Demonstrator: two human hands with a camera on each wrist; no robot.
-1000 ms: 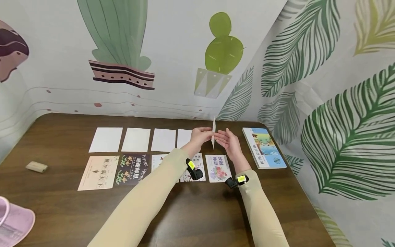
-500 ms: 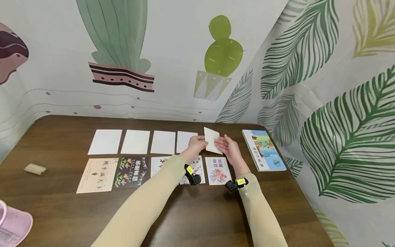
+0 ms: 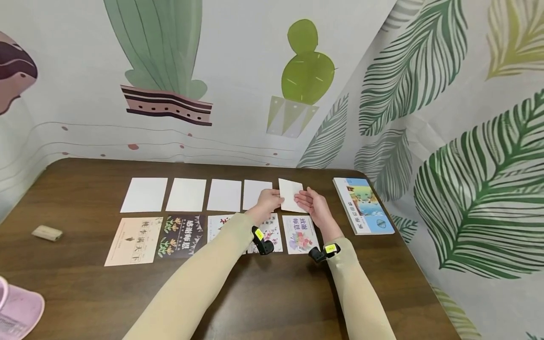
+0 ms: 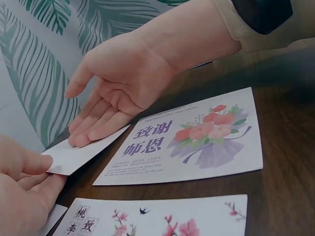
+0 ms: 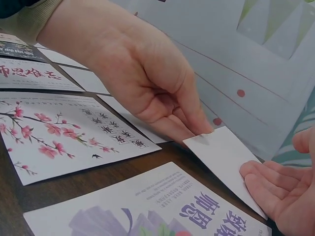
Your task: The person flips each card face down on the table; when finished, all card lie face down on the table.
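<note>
A white card (image 3: 289, 194), its blank side showing, lies at the right end of the back row, slightly tilted. My left hand (image 3: 267, 202) pinches its left edge, thumb on top and fingers beneath, as the right wrist view shows. On the card's right part rest the extended fingers of my right hand (image 3: 316, 205), its thumb held apart. Just in front is a card with a flower bouquet (image 4: 206, 132) and purple characters. Beside that lies a card with pink blossoms (image 5: 54, 130), partly covered by my left arm in the head view.
Several blank white cards (image 3: 185, 194) continue the back row leftward. A cream card (image 3: 132, 241) and a dark floral card (image 3: 178, 231) lie in front. A blue-and-white box or book (image 3: 365, 205) sits right. An eraser-like block (image 3: 47, 233) and a pink container (image 3: 19, 307) stand left.
A second ago the card stood on edge between both hands. It has since tipped down to nearly flat, blank side up, and the hands have lowered slightly with it.
</note>
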